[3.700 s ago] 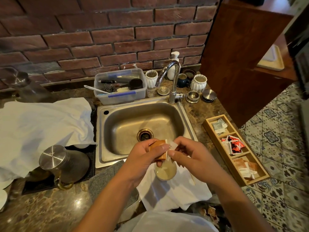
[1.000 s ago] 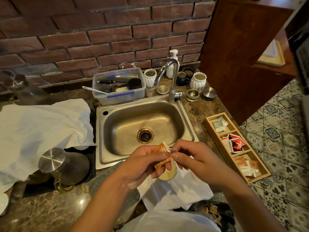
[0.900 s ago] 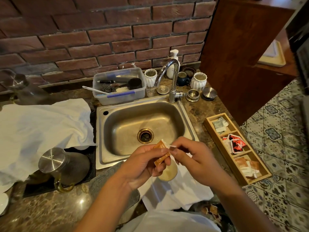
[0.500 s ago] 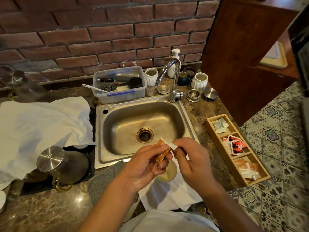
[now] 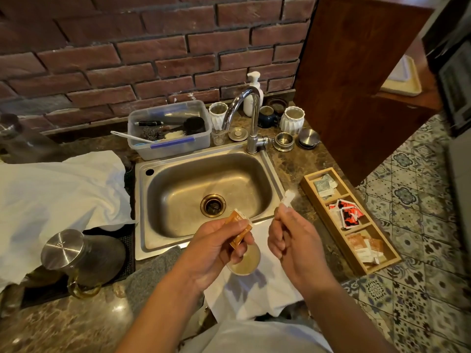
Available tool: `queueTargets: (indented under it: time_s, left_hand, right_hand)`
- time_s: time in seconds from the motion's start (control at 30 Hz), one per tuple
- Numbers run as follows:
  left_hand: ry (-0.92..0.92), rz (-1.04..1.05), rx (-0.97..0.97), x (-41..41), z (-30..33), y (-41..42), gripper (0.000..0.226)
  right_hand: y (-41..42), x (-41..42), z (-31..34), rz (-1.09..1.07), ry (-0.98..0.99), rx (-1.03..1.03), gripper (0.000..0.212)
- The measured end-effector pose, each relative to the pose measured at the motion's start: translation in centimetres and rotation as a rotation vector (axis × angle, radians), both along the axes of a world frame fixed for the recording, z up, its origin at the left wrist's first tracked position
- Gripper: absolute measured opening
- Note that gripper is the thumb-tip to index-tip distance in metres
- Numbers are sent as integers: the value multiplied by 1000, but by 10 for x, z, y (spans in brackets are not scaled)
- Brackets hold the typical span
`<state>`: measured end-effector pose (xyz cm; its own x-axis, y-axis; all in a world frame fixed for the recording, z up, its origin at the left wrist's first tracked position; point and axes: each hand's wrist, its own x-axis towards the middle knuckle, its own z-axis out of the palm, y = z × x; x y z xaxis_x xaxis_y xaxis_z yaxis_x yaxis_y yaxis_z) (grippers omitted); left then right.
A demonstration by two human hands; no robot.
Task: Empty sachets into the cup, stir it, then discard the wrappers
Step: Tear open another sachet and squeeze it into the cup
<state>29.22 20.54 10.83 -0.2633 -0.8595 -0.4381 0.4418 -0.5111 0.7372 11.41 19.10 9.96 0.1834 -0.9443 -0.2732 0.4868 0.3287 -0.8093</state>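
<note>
While the left hand [image 5: 216, 247] pinches an orange sachet [image 5: 239, 229] above the cup [image 5: 245, 261], fingers curled round it. Right hand [image 5: 290, 240] pinches a torn white strip [image 5: 288, 198], well apart from the sachet

Half a second ago both hands met at the top of the small orange paper sachet [image 5: 239, 230]; now they are apart. The right hand [image 5: 290, 238] has swung out to the right and pinches a torn-off white strip [image 5: 288, 198] in its grip, raised near the sink's right rim. The left hand [image 5: 216, 248] holds the sachet, now torn open, above the small cup of pale liquid [image 5: 245, 262].
</note>
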Motion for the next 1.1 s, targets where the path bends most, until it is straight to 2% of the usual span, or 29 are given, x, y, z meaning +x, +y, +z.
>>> queueTargets:
  time_s: [0.17,0.37,0.5,0.67,0.87,1.1]
  left_hand:
    - [-119,8,-73,-7,4,-3,21]
    - [-131,100,-59,-16,0,-4,29]
    - [-198,71,-86,-19,-3,-1,31]
    - [-255,50,-139,-28,-4,1,41]
    - [-289,47,-156,-34,-5,7,33]
    - [-301,64,-174,-40,-1,11,28]
  right_hand:
    - [2,-28,-17,77,283,-46,37]
    - [-3,-66,-48,-20,448,57,33]
    - [-8,-90,-74,2,658,131,41]
    - [-20,-114,-115,9,827,233,35]
    - [-34,-133,-164,-12,973,441,30]
    - [-41,-148,-190,108,1275,395,23]
